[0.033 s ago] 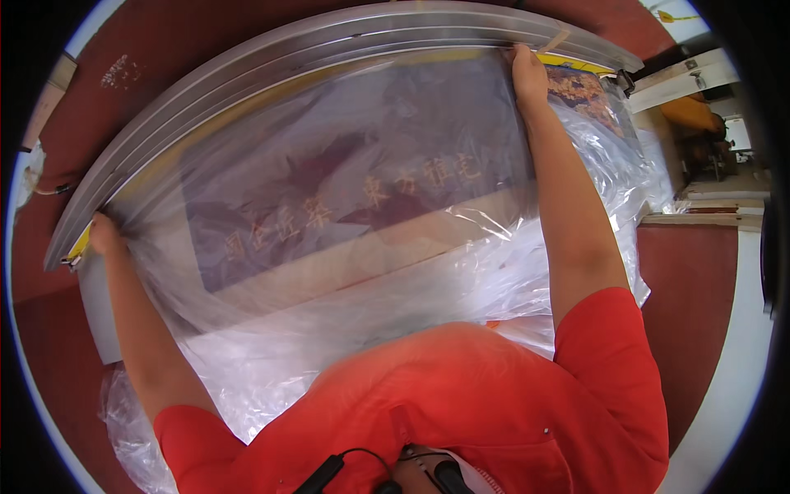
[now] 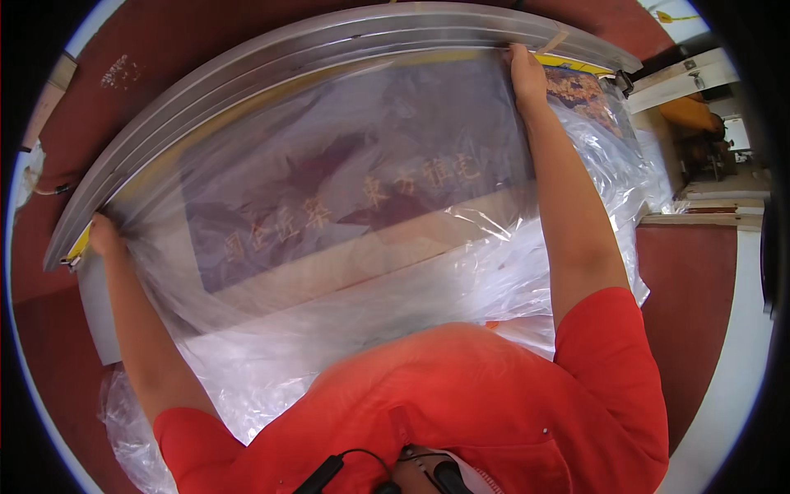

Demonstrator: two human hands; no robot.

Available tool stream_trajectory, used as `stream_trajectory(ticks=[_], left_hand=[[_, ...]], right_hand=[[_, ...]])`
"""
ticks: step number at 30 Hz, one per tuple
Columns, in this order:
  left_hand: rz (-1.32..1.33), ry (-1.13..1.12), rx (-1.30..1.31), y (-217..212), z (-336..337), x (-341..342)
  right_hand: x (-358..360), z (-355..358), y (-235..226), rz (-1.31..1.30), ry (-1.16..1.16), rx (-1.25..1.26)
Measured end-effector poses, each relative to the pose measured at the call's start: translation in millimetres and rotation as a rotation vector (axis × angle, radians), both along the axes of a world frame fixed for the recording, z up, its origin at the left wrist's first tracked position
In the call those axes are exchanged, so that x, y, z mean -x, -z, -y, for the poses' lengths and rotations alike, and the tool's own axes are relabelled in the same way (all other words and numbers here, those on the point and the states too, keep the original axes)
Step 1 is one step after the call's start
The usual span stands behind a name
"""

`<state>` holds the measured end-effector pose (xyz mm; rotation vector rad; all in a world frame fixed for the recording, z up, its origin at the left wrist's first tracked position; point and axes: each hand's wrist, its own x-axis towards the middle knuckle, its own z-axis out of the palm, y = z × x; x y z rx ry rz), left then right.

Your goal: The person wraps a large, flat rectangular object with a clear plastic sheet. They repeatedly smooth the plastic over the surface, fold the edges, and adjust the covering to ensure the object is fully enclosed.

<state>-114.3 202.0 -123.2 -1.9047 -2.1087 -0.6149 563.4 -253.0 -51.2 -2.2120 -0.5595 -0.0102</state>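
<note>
"Plastic film [image 2: 428,300] lies wrinkled over our dark panel [image 2: 271,177], on our side of the grey bar [image 2: 354,35]. What could go wrong for us?"

"Creases, we'd judge. Folds run out from near our left hand [image 2: 104,235], so an uneven pull between our two sides could leave a pucker along the bar."

"And the panel?"

"It lies askew to the bar, seen through the film. With a surface that looks this slick, a hard tug could skew it further."

"Any risk to us?"

"Our fingers sit right by the yellow strip [image 2: 568,63] along the bar, so a shift of the bar might nip them."

"How do our hands stand?"

"Wide apart. The left is bent in at the bar's left end; our right hand [image 2: 528,76] has its fingers drawn together beside the panel's upper right corner."

"Are they pinching film?"

"We cannot tell. Both sets of fingertips are hidden at the edge, so they may grip it or merely press there."
</note>
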Motion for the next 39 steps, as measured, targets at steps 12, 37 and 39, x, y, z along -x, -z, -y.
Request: stream_trajectory(ticks=[12,37,39], left_hand=[[0.295,0.177,0.14,-57.1,40.1,103.5],[0.237,0.656,0.735,-116.8,230.5,-22.2],[-0.003,0.566,0.504,-96.7,205.9,56.9]], right_hand=[[114.5,-19.2,-24.3,-0.434,-0.669,-0.183],[179.6,97.3,-25.1,0.566,-1.034,0.495],[210.0,92.9,-35.0,0.613,-1.266,0.327]])
